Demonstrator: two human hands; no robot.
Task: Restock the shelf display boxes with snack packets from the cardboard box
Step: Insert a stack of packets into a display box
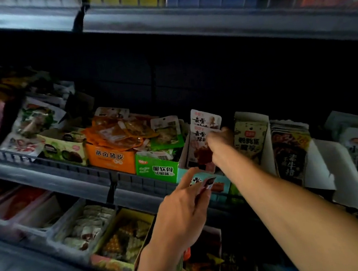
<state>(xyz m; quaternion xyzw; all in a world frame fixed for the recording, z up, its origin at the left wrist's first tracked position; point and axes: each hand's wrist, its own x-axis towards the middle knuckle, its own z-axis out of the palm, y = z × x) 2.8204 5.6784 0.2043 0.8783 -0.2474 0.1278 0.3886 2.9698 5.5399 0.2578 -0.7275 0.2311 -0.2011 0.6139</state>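
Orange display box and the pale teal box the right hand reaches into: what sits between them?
Head view: a green display box stands between the orange display box and the pale teal box, loosely filled with packets.

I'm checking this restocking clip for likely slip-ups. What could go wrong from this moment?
The right hand is at the upright white packets in the pale display box; a push could tip them over.

The left hand has only a loose-looking grip on a small packet, which might drop to the lower shelf.

The orange box beside it is heaped, so a nudge could spill packets.
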